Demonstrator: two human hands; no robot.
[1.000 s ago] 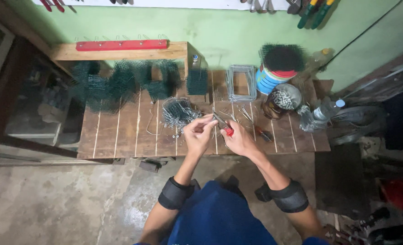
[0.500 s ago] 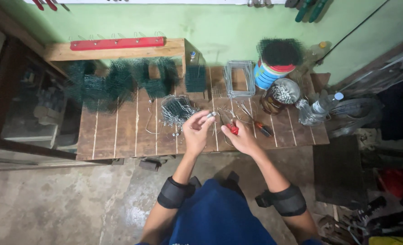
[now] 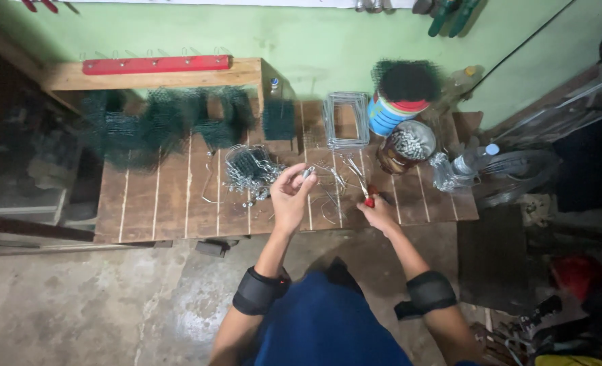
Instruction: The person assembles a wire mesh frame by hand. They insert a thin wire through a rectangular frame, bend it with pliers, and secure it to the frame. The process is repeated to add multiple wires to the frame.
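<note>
Over a wooden slat bench, the left hand pinches a small bent silver wire piece in closed fingertips, the right hand grips red-handled pliers, beside a striped blue, white and red can at the bench's back.

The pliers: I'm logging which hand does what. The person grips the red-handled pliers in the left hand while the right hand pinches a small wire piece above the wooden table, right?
Not quite: the hands are swapped. The head view shows the red-handled pliers in the right hand, while the left hand pinches the small wire piece above the wooden table.
</note>
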